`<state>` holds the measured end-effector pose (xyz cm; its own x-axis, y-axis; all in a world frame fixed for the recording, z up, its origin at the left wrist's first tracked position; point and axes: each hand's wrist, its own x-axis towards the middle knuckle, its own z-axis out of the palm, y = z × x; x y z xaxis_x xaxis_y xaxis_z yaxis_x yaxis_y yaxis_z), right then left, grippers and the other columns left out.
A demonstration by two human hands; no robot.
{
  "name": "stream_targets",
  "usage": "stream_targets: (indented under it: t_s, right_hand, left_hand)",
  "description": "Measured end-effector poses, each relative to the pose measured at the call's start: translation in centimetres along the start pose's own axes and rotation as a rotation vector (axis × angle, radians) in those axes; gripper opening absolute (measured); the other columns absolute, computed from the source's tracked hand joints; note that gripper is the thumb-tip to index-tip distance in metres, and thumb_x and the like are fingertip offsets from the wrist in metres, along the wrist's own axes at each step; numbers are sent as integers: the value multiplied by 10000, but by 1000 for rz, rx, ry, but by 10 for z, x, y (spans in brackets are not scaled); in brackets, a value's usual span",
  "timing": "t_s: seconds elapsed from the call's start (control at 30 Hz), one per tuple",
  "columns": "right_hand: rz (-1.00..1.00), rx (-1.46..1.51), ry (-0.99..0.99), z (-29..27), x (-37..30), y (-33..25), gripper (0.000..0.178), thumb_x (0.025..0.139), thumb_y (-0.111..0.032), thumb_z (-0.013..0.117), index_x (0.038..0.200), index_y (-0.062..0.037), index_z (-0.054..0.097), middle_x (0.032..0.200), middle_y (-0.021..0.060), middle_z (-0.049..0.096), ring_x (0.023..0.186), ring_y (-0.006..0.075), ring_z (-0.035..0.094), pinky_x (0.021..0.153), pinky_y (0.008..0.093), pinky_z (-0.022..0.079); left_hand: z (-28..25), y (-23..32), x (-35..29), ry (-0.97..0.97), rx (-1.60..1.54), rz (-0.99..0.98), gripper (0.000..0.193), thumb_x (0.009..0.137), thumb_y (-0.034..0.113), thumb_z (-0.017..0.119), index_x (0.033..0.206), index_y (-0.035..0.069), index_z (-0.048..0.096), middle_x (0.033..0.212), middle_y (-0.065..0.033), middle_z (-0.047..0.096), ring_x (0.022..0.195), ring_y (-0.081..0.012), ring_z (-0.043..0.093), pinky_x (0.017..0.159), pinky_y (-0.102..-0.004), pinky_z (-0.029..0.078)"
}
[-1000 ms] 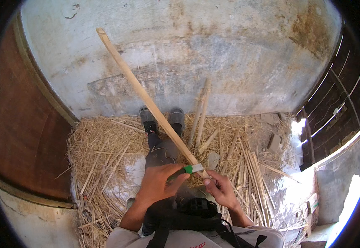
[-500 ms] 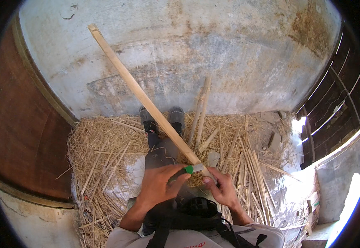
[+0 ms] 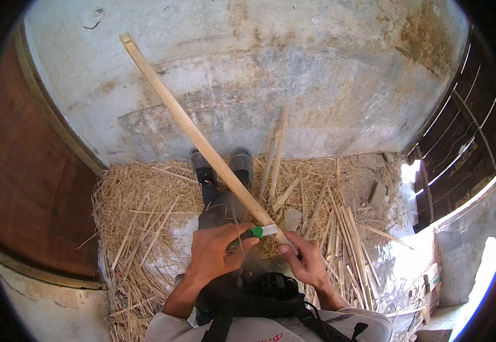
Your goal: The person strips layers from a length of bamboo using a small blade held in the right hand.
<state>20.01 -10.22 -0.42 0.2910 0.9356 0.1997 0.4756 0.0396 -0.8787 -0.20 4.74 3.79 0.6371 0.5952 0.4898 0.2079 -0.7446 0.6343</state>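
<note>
A long pale split-bamboo strip [image 3: 194, 132] slants from in front of my body up and to the far left. My right hand [image 3: 307, 261] is closed around its near end, thumb on top. In my left hand [image 3: 216, 251] is a small knife [image 3: 257, 231] with a green handle, gripped between thumb and fingers. The knife's short, light blade lies across the strip just beyond my right hand. The fingers behind the handle are partly hidden.
Straw and shavings [image 3: 145, 188] cover the floor. Several thin bamboo slats [image 3: 348, 239] lie on the right; two sticks [image 3: 279, 154] lean on the stained wall [image 3: 248, 85]. My shoes [image 3: 241, 161] are beneath the strip. A brown panel [image 3: 37, 165] stands left, a brick [image 3: 377, 195] right.
My left hand and the knife have shifted slightly to the left. My right hand and the bamboo strip stay almost where they were.
</note>
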Motion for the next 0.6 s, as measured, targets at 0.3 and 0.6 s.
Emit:
stream_targets:
  t_s: [0.3, 0.6]
  right_hand:
    - [39, 20, -15, -2, -4, -8, 323, 1066, -205, 659, 1308, 8, 678, 798, 106, 695, 661, 153, 699, 617, 306, 525]
    - [122, 406, -151, 1, -8, 10, 362, 1109, -210, 583, 1395, 8, 625, 681, 11, 533, 555, 105, 506, 529, 270, 391]
  left_hand:
    - [-4, 4, 0, -11, 33, 17, 306, 896, 258, 874, 1137, 83, 809, 787, -90, 762, 573, -218, 700, 523, -340, 514]
    - [3, -5, 1, 27, -70, 97, 299, 859, 207, 892, 1116, 90, 791, 808, -65, 754, 553, -221, 650, 505, -344, 468]
